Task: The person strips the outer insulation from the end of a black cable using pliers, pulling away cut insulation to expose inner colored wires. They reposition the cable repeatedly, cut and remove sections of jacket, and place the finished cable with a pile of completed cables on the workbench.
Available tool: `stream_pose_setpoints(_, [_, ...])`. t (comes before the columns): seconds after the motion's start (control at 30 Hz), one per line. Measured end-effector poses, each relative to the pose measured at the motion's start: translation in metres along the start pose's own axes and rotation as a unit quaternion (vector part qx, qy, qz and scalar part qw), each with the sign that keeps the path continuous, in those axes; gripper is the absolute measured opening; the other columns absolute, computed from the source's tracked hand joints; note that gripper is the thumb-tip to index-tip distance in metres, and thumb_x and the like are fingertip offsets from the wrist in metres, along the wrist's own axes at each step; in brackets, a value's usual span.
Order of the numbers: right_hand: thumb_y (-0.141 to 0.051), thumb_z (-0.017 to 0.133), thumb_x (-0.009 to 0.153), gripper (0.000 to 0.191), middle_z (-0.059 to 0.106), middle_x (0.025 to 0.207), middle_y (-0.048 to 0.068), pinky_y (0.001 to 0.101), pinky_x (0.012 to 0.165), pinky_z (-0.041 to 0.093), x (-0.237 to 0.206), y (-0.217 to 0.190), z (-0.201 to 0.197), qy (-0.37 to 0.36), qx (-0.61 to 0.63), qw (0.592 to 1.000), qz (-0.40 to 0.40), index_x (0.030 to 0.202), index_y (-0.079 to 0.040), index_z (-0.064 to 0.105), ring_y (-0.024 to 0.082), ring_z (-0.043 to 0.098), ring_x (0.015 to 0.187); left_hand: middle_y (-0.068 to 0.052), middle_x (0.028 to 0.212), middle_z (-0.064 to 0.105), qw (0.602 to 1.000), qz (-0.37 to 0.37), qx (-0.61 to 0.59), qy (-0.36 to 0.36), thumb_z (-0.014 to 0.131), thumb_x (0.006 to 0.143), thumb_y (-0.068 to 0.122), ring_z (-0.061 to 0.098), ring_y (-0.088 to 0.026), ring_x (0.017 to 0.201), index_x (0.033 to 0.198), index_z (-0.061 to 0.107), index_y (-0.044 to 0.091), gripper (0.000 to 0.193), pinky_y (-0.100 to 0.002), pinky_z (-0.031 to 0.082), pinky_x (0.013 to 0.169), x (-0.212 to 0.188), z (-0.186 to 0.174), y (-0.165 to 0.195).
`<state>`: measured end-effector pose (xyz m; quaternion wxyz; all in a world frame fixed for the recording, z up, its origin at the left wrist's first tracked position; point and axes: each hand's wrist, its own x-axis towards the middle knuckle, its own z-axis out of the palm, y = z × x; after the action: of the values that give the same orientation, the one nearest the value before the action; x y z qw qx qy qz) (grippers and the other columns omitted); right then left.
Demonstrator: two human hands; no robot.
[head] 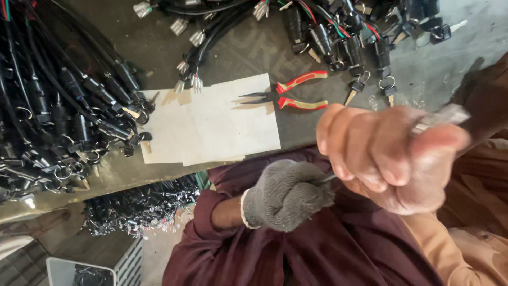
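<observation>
Thin metal piece [442, 117], blurred, sticks out of bare right hand [389, 159], fingers curled tight round it, above the lap. Gloved left hand [286, 195] fisted w/ fingers shut on its lower end. Red-handled pliers [288, 96] on surface [238, 50] beside cardboard sheet [211, 124].

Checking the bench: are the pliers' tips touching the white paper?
Touching: the head view shows the pliers with their tips lying on the paper's top right edge, no gap.

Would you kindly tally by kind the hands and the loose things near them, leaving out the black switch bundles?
Left hand in grey knitted glove: 1
Bare right hand: 1
Red-handled needle-nose pliers: 1
Stack of white sheets: 1
Pale blurred piece in the right hand: 1
Total: 5
</observation>
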<state>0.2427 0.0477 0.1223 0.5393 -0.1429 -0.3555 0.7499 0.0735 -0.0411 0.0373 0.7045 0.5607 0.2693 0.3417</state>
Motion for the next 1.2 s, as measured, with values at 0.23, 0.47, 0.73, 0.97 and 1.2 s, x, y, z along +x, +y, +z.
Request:
stream_pose_setpoints(0.23, [-0.035,0.052,0.103,0.022,0.066,0.079,-0.007,0.0362,0.084,0.044,-0.055,0.017,-0.088,0.073,0.054,0.983,-0.158,0.092,-0.018,0.061,0.012,0.062,0.070,-0.010,0.103,0.072,0.982,0.132,0.130,0.028,0.076,0.096,0.017,0.072,-0.020,0.086,0.115,0.069,0.005,0.023,-0.034,0.056,0.077,0.021,-0.050,0.025])
stream_pose_setpoints(0.47, [-0.026,0.056,0.115,0.036,0.059,0.134,0.004,0.0345,0.116,0.041,-0.022,0.106,-0.100,0.060,0.620,0.749,0.227,0.139,0.001,0.054,0.016,0.055,0.128,-0.005,0.096,0.070,0.927,-0.065,-0.162,0.333,0.074,0.096,0.018,0.059,-0.012,0.077,0.130,0.064,-0.002,0.041,-0.026,0.047,0.065,0.011,-0.072,0.009])
stream_pose_setpoints(0.73, [-0.026,0.077,0.097,0.065,0.046,0.134,0.004,0.0285,0.108,0.038,-0.082,0.140,-0.108,-0.016,-0.219,0.970,0.106,0.143,-0.004,0.037,0.011,0.046,0.125,-0.005,0.108,0.074,0.920,0.048,-0.015,0.389,0.070,0.105,0.022,0.065,-0.010,0.087,0.132,0.062,0.002,0.035,-0.023,0.055,0.079,0.001,-0.060,-0.004])
stream_pose_setpoints(0.97, [-0.033,0.075,0.100,0.051,0.059,0.120,0.009,0.0303,0.094,0.044,-0.067,0.124,-0.099,-0.032,-0.241,0.964,0.105,0.134,-0.007,0.049,0.016,0.057,0.101,-0.006,0.115,0.072,0.950,0.000,0.077,0.302,0.079,0.095,0.012,0.069,-0.015,0.097,0.124,0.066,0.002,0.033,-0.030,0.060,0.086,-0.016,-0.074,0.002])
stream_pose_setpoints(1.2, [-0.037,0.069,0.094,0.047,0.068,0.124,0.006,0.0464,0.108,0.036,-0.041,0.109,-0.080,-0.070,-0.641,0.756,-0.114,0.128,-0.006,0.057,0.032,0.060,0.124,-0.008,0.114,0.066,0.939,0.093,0.032,0.329,0.086,0.087,0.011,0.065,-0.017,0.099,0.126,0.058,0.002,0.049,-0.033,0.057,0.086,-0.009,-0.078,0.012])
